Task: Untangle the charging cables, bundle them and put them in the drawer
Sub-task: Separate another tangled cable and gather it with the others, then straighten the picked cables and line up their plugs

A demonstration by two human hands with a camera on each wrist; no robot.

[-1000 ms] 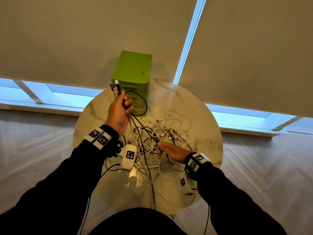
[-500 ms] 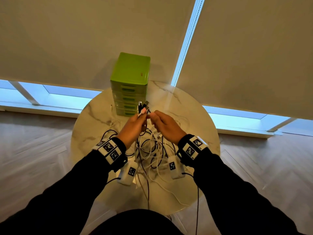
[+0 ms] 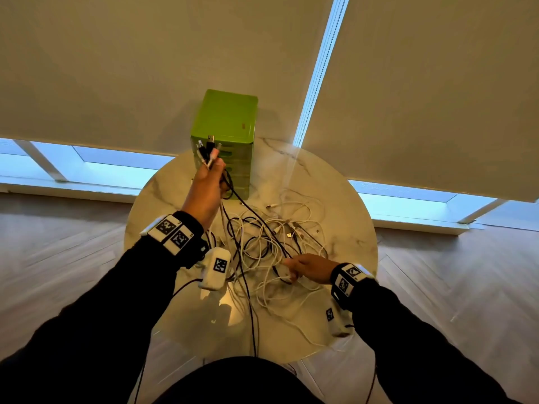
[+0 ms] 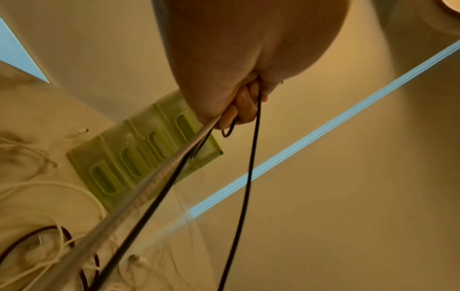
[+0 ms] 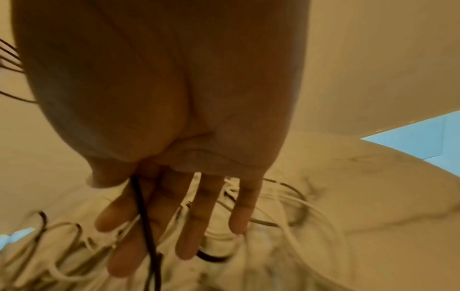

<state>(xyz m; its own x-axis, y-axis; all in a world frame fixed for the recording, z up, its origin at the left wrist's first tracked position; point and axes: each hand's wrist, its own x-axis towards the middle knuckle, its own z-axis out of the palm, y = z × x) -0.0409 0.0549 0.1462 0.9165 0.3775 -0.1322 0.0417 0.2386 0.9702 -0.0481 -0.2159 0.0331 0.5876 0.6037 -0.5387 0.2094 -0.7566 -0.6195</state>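
My left hand (image 3: 205, 186) grips gathered plugs (image 3: 207, 150) high before the drawers (image 3: 226, 132), tensioning cables (image 3: 262, 243) while my open right hand (image 3: 309, 268) combs them.

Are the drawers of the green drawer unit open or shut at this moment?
Shut. On the green drawer unit, every drawer front in view sits flush with its neighbours in the left wrist view; none is pulled out.
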